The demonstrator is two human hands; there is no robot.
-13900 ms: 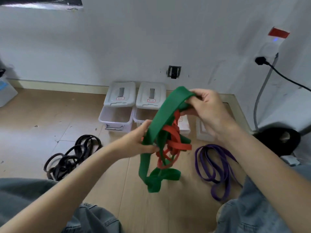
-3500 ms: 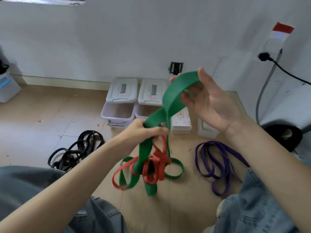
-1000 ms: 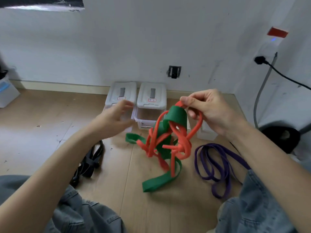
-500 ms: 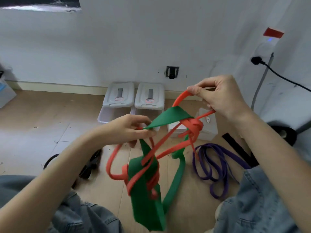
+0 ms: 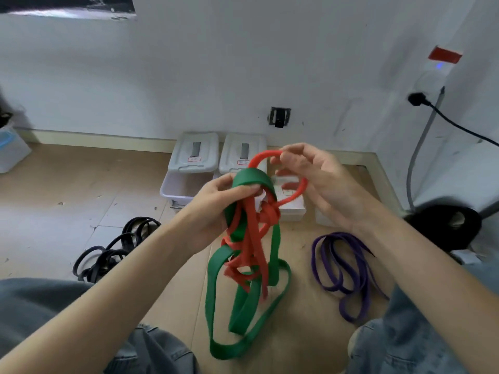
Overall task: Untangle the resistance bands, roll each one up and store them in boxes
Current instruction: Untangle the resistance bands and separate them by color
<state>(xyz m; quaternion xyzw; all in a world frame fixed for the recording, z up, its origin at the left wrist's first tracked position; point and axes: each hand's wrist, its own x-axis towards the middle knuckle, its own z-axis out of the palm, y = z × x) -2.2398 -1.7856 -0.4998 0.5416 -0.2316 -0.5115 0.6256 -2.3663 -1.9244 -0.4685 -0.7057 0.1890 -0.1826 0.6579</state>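
The fingers of the left hand (image 5: 216, 203) are curled round the top fold of the wide green band (image 5: 244, 314), thumb pressed across it, bunching several red strands in the same grip. Just to the right of that fold, the right hand (image 5: 318, 182) pinches the thin red band (image 5: 253, 238) between thumb and forefinger, its other fingers loosely bent, drawing a red loop up and out so it arches above the green fold. Below the green fold the two bands hang knotted together, red twisted through green, and the green loops trail down to the wooden floor (image 5: 67, 201) between the person's denim-clad knees.

Behind the green band, against the wall, stand open white boxes (image 5: 183, 188) with their lids (image 5: 194, 152) propped at the back; further boxes are partly hidden by the hands. Right of the green band a purple band (image 5: 343, 271) lies loose on the floor. Left of it sits a heap of black bands (image 5: 113, 249), partly behind the left forearm.
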